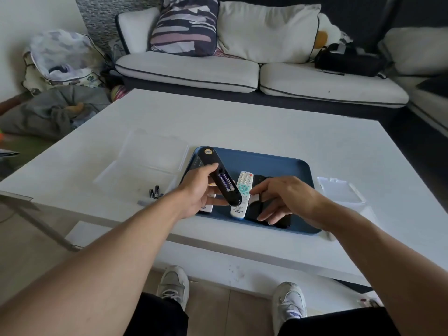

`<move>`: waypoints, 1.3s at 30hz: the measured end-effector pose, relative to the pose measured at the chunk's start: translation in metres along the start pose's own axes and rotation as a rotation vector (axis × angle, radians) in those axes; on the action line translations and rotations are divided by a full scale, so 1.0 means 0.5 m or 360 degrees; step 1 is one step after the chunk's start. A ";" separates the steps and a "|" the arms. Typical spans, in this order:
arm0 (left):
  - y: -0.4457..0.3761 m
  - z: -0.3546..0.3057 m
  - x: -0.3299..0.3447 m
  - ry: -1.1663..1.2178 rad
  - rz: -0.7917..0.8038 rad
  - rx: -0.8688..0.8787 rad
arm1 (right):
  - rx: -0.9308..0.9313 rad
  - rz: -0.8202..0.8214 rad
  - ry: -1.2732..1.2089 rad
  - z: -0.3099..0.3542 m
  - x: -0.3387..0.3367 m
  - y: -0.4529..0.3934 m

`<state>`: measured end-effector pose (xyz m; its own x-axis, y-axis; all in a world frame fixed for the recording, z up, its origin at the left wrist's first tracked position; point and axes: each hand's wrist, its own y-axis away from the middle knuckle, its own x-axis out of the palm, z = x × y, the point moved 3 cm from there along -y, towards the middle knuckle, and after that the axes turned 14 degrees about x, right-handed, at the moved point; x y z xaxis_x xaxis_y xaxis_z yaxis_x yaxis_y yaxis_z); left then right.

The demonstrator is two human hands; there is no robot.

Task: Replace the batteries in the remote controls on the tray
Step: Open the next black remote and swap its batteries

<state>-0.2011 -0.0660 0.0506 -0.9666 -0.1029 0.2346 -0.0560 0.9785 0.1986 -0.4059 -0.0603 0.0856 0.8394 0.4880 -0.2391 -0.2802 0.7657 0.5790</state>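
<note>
both forearms reach over the counter edge. left hand fingers grip the black remote above the blue tray, back up, cover off, batteries seated. right hand hovers, fingers spread loosely, holding nothing. next, probably: find the cover and snap it on. white remote and dark remotes crowd the tray; loose batteries lie left.

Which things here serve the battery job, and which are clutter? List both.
Job: black remote with open battery bay in left hand; white remote; blue plastic tray; loose batteries; right hand.
Clutter: striped cushion; black bag.
</note>
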 end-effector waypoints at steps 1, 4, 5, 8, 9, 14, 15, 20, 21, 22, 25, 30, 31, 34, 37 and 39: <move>0.002 0.000 0.004 -0.0015 0.0022 -0.0011 | -0.0077 -0.0030 -0.0065 0.001 -0.003 0.000; 0.009 -0.001 0.013 -0.0049 0.0076 -0.0005 | -0.0341 -0.0269 -0.0112 0.009 -0.009 -0.003; 0.010 -0.002 0.015 -0.0070 0.0095 0.0011 | -0.0391 -0.0312 -0.0134 0.012 -0.008 -0.004; 0.021 -0.008 0.028 -0.0124 0.0166 0.0036 | -0.0468 -0.0375 -0.0187 0.020 -0.001 -0.009; 0.024 -0.009 0.033 -0.0140 0.0198 0.0022 | -0.0499 -0.0400 -0.0158 0.025 0.002 -0.010; 0.038 -0.011 0.055 -0.0239 0.0359 -0.0012 | -0.0659 -0.0340 -0.0256 0.041 0.022 -0.013; 0.038 -0.010 0.054 -0.0255 0.0380 -0.0007 | -0.0670 -0.0329 -0.0274 0.043 0.027 -0.014; 0.038 -0.013 0.060 -0.0262 0.0390 0.0045 | -0.0708 -0.0299 -0.0220 0.048 0.039 -0.017; 0.037 -0.014 0.059 -0.0247 0.0380 0.0052 | -0.0714 -0.0314 -0.0157 0.048 0.042 -0.019; 0.037 -0.014 0.058 -0.0231 0.0371 0.0055 | -0.0717 -0.0339 -0.0097 0.047 0.044 -0.020; 0.036 -0.014 0.054 -0.0186 0.0342 0.0067 | -0.0716 -0.0478 0.0071 0.045 0.039 -0.028; 0.042 -0.017 0.055 -0.0114 0.0387 -0.0013 | -0.0672 -0.0682 0.0279 0.043 0.032 -0.037; 0.042 -0.018 0.055 -0.0109 0.0409 -0.0028 | -0.0658 -0.0704 0.0272 0.044 0.032 -0.038; 0.042 -0.021 0.053 -0.0105 0.0417 -0.0016 | -0.0597 -0.0735 0.0263 0.042 0.027 -0.040; 0.045 -0.021 0.051 -0.0145 0.0428 0.0011 | -0.0526 -0.0756 0.0294 0.035 0.023 -0.044; 0.045 -0.020 0.050 -0.0165 0.0423 0.0022 | -0.0487 -0.0777 0.0329 0.032 0.021 -0.046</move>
<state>-0.2239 -0.0483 0.0702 -0.9682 0.1758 0.1779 0.2002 0.9711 0.1298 -0.3832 -0.0793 0.0823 0.8055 0.0979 -0.5844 -0.0324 0.9921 0.1215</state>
